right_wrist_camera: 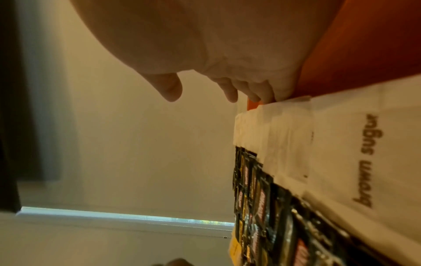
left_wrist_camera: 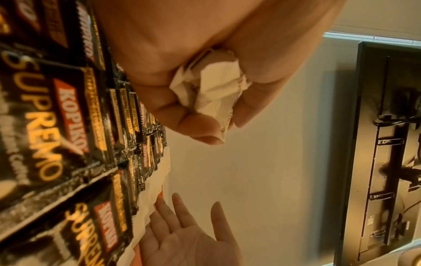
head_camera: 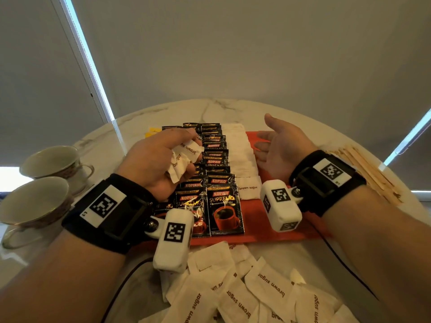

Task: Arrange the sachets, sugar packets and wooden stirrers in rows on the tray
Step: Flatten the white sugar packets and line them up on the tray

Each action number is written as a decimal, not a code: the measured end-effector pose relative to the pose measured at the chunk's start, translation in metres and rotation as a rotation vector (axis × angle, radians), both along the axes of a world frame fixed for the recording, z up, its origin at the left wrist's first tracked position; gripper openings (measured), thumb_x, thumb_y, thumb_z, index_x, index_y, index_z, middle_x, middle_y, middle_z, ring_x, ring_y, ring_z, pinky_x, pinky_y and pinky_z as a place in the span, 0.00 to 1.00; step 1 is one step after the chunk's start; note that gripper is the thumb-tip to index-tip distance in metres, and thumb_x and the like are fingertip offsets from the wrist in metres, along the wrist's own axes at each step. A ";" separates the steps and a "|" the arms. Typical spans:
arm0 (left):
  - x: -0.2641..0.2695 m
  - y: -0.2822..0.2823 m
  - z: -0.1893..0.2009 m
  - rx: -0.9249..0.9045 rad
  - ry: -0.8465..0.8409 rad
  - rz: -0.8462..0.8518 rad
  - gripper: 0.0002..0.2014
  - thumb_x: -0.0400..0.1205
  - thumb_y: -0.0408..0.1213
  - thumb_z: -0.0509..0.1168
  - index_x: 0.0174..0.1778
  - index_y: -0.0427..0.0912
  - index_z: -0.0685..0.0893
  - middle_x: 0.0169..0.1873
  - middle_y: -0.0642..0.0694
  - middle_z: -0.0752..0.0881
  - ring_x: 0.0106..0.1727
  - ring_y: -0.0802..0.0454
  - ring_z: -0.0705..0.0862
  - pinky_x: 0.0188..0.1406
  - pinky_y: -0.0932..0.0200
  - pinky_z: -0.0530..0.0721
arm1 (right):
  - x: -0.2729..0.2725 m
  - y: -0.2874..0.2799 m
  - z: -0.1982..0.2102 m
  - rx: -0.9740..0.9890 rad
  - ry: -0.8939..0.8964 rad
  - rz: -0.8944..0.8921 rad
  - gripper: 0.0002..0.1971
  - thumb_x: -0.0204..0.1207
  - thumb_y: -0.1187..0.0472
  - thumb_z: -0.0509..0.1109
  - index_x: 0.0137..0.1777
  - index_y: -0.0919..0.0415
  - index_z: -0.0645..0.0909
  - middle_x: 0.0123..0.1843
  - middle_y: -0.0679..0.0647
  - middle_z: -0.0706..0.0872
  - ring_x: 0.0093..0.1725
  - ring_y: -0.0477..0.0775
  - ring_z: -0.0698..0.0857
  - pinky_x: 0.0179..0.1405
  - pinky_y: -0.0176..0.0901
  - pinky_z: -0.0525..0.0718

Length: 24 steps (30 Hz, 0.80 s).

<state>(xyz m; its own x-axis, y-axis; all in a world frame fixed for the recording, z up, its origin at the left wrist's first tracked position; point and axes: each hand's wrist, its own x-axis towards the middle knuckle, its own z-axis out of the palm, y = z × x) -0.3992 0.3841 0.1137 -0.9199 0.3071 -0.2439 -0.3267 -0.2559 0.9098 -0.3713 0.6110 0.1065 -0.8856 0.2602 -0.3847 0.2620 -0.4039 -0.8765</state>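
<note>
Orange plastic is seen at the right and near edges of the tray (head_camera: 279,231), which lies on a round white marble table (head_camera: 163,113). Black coffee sachets (head_camera: 225,210) printed "KOPIKO SUPREMO" above a red cup are laid on the tray in overlapping rows; two rows are plainly seen and a third is largely hidden under the left hand, so the sachets cannot be counted exactly. Just right of them a single overlapping row of white packets (head_camera: 238,152) is laid, the nearest one reading "brown sugar". A crumpled bunch of the same "brown sugar" packets (head_camera: 186,157) is gripped in the curled fingers of the left hand (head_camera: 158,159), held above the sachet rows; their number cannot be told. The right hand (head_camera: 283,145) is held with fingers spread and straight, nothing in it, its fingertips resting at the right edge of the packet row on the bare tray. A loose heap of brown sugar packets (head_camera: 256,290) is seen on the table in front of the tray. A bundle of wooden stirrers (head_camera: 368,173) lies on the table right of the tray. Two teacups (head_camera: 42,183) are seen at the left.
</note>
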 end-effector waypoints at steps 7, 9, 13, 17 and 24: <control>-0.003 0.000 -0.001 0.016 -0.030 -0.003 0.05 0.85 0.36 0.71 0.44 0.41 0.87 0.38 0.44 0.89 0.33 0.51 0.86 0.23 0.63 0.80 | -0.019 0.008 0.008 0.013 -0.007 0.000 0.36 0.87 0.40 0.60 0.88 0.59 0.59 0.89 0.64 0.60 0.87 0.64 0.63 0.79 0.59 0.66; -0.003 -0.001 -0.001 0.046 -0.067 -0.011 0.03 0.85 0.33 0.70 0.46 0.40 0.86 0.41 0.41 0.88 0.34 0.50 0.86 0.25 0.62 0.81 | -0.022 0.009 0.011 -0.004 -0.026 0.053 0.36 0.87 0.40 0.59 0.88 0.61 0.59 0.88 0.65 0.62 0.85 0.65 0.66 0.73 0.59 0.70; -0.002 -0.004 0.001 0.130 -0.103 -0.033 0.10 0.83 0.24 0.60 0.51 0.36 0.86 0.41 0.36 0.89 0.36 0.45 0.86 0.28 0.59 0.86 | -0.021 0.007 0.014 0.024 -0.012 0.039 0.33 0.87 0.42 0.62 0.85 0.61 0.65 0.81 0.61 0.73 0.68 0.63 0.81 0.55 0.56 0.83; 0.001 -0.001 -0.002 0.094 -0.040 -0.110 0.17 0.85 0.19 0.58 0.68 0.29 0.83 0.49 0.31 0.92 0.37 0.44 0.93 0.30 0.57 0.90 | -0.009 0.003 0.010 0.180 0.126 -0.055 0.29 0.84 0.46 0.69 0.81 0.59 0.74 0.82 0.55 0.75 0.82 0.57 0.72 0.73 0.51 0.73; 0.008 0.004 -0.008 0.048 0.068 -0.204 0.23 0.75 0.23 0.73 0.67 0.37 0.85 0.55 0.35 0.94 0.53 0.40 0.95 0.39 0.51 0.94 | 0.033 -0.040 0.006 0.317 0.242 0.308 0.16 0.74 0.57 0.78 0.60 0.62 0.86 0.49 0.56 0.92 0.46 0.52 0.87 0.45 0.44 0.83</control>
<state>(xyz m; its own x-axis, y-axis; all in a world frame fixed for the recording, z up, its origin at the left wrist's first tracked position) -0.3916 0.3880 0.1057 -0.8516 0.4980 -0.1635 -0.3140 -0.2349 0.9199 -0.3387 0.5705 0.1129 -0.9937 0.0436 -0.1035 0.1015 -0.0441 -0.9939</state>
